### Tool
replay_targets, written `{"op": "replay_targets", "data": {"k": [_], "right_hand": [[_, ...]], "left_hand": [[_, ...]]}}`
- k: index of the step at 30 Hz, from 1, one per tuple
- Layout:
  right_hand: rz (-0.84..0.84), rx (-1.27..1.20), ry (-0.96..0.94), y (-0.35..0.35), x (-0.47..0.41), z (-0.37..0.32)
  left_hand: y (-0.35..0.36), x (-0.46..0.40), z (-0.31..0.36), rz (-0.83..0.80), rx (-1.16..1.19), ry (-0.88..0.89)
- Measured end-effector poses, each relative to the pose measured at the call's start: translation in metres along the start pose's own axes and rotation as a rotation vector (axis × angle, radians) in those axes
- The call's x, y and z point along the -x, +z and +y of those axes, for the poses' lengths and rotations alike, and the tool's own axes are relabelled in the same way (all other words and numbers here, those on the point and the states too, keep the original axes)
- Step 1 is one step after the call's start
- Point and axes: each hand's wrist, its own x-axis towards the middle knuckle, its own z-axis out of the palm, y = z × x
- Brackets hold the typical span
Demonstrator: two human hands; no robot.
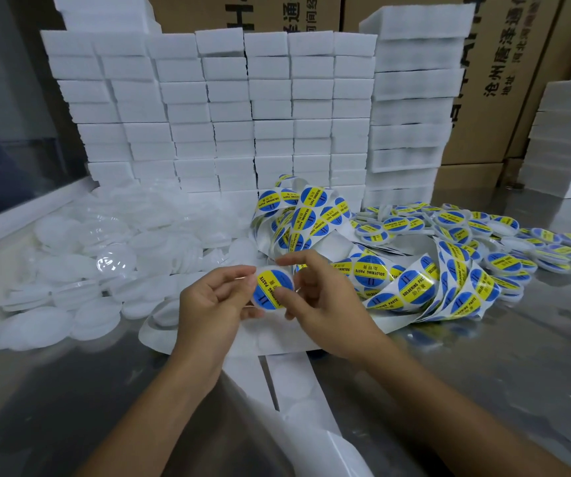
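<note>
A round clear lid (270,287) bearing a blue and yellow "SOLDERING PASTE" sticker is held above the metal table (483,373), between both hands. My left hand (213,304) pinches its left edge with thumb and fingers. My right hand (318,297) pinches its right side, the thumb lying over the sticker's lower right. A tangled strip of the same stickers (411,280) lies just right of the hands. Bare backing paper (298,380) trails toward me under my wrists.
Unlabelled clear round lids (98,256) are heaped at the left. Labelled lids (504,242) are piled at the right. White foam blocks (229,111) are stacked in a wall behind, with cardboard boxes (504,74) beyond them.
</note>
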Motion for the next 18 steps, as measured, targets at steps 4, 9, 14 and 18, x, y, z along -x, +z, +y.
{"op": "replay_targets", "data": {"k": [4, 9, 14, 18], "right_hand": [[0.072, -0.019, 0.021, -0.0093, -0.004, 0.004], [-0.004, 0.171, -0.123, -0.0074, -0.0001, 0.004], [0.025, 0.158, -0.129, -0.0086, 0.0002, 0.0062], [0.05, 0.162, -0.168, -0.0047, 0.0026, 0.0033]], "left_hand": [[0.0019, 0.0008, 0.0003, -0.007, 0.037, -0.004], [-0.0002, 0.0, 0.0035, -0.013, 0.097, -0.054], [-0.0008, 0.0007, 0.0074, -0.047, 0.133, -0.066], [-0.002, 0.0007, 0.0052, -0.038, 0.119, -0.074]]}}
